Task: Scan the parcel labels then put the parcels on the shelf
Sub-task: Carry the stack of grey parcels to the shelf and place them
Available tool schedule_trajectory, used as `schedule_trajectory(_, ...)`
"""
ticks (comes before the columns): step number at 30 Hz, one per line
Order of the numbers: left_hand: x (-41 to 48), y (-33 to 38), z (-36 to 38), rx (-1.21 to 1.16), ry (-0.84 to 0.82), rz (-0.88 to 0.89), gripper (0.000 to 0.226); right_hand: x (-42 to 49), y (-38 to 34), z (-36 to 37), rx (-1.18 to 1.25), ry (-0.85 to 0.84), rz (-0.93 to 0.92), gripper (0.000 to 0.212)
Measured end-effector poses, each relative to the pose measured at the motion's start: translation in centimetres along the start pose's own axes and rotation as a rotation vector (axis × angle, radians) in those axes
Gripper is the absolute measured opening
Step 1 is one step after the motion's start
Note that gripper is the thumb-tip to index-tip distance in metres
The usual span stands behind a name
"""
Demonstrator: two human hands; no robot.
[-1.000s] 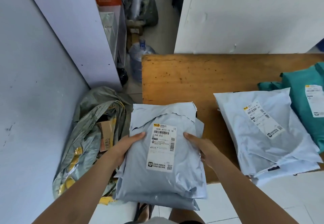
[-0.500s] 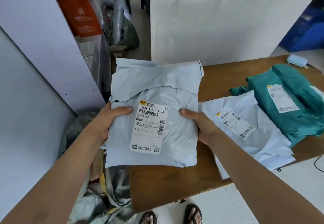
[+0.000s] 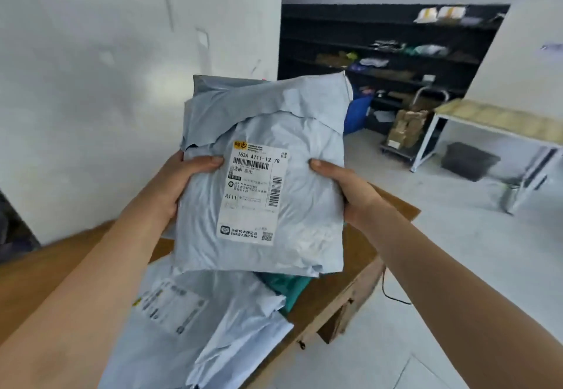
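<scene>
I hold a grey plastic mailer parcel (image 3: pixel 304 175) up in front of me, its white label (image 3: pixel 253 193) facing me. My left hand (image 3: pixel 179 181) grips its left edge, thumb on the front. My right hand (image 3: pixel 344 187) grips the right edge the same way. Below it, another grey parcel (image 3: pixel 213 321) with a label lies on the wooden table (image 3: pixel 350 294), and a strip of a teal parcel (image 3: pixel 283 285) shows beneath the held one. A black shelf unit (image 3: pixel 380 47) stands across the room, with several items on its boards.
A white wall (image 3: pixel 122 68) rises close on the left. A white-framed table (image 3: pixel 493 123) stands at right, a dark bin (image 3: pixel 469 160) under it. A trolley with cardboard boxes (image 3: pixel 405 126) and a blue bag (image 3: pixel 356 114) sit by the shelf. A cable (image 3: pixel 393 294) hangs beside the wooden table.
Both hands have lifted the grey parcel from low beside the table up over it. My view has swung right, bringing the black shelf and open floor into sight.
</scene>
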State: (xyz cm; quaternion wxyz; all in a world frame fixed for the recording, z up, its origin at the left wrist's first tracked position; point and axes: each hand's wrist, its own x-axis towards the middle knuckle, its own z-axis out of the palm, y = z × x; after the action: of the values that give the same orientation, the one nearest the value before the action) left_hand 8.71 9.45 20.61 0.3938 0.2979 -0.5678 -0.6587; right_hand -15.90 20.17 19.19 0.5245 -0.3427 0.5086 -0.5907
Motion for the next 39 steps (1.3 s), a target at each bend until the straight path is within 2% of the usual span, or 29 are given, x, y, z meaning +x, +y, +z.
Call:
schedule_trajectory(3, 5.7, -1.0, 9.6, -0.013, -0.088, 0.002, 0.066, -0.4, -4.0, -9.5, -0.016, 0.124, -0.013, 0.044)
schedule_trajectory(8, 14.6, -4.2, 24.5, -0.048, -0.24, -0.021, 0.082, -1.1, -8.2, -24.4, 0.017, 0.312, -0.074, 0.041)
schedule_trajectory(11, 19.9, -6.7, 32.7, -0.071, -0.321, -0.037, 0.063, -0.9, -9.8, -32.8, 0.027, 0.385, -0.1, 0.044)
schedule_trajectory(14, 25.2, -8.9, 40.5, -0.079, -0.412, -0.052, 0.042, 0.3, -11.7, -40.6, 0.02, 0.426, -0.136, 0.067)
schedule_trajectory(15, 27.0, -9.4, 43.0, -0.088, -0.43, -0.063, 0.032, 0.9, -12.5, -43.1, 0.017, 0.446, -0.143, 0.067)
schedule_trajectory(17, 30.8, -10.0, 47.6, -0.111, -0.47, -0.081, 0.023, 2.1, -14.4, -47.7, 0.014, 0.497, -0.147, 0.052)
schedule_trajectory(19, 34.5, -10.4, 52.2, -0.123, -0.528, -0.087, 0.035, 3.3, -16.4, -52.1, 0.029, 0.55, -0.161, 0.041)
schedule_trajectory(24, 42.8, -11.5, 63.8, -0.127, -0.603, -0.102, 0.058, 5.5, -20.9, -63.6, 0.029, 0.638, -0.215, 0.047)
schedule_trajectory(27, 47.2, -13.6, 71.0, -0.116, -0.597, -0.104, 0.068, 6.7, -22.5, -71.6, 0.043, 0.66, -0.231, 0.047)
schedule_trajectory(29, 49.9, -15.0, 75.7, -0.116, -0.576, -0.102, 0.064, 7.9, -23.9, -77.2, 0.035, 0.653, -0.236, 0.053)
schedule_trajectory(32, 53.8, -17.1, 81.6, -0.129, -0.503, -0.059, 0.074, 11.2, -26.2, -85.3, -0.01, 0.602, -0.225, 0.088)
schedule_trajectory(33, 55.1, -17.6, 83.2, -0.129, -0.47, -0.053, 0.079, 12.6, -27.2, -87.5, -0.029, 0.587, -0.223, 0.091)
schedule_trajectory(36, 59.9, -18.1, 86.9, -0.145, -0.362, -0.036, 0.067, 17.7, -30.7, -93.4, -0.047, 0.472, -0.192, 0.089)
schedule_trajectory(39, 63.7, -17.2, 88.3, -0.099, -0.293, -0.031, 0.061, 22.9, -33.2, -96.6, -0.023, 0.382, -0.154, 0.068)
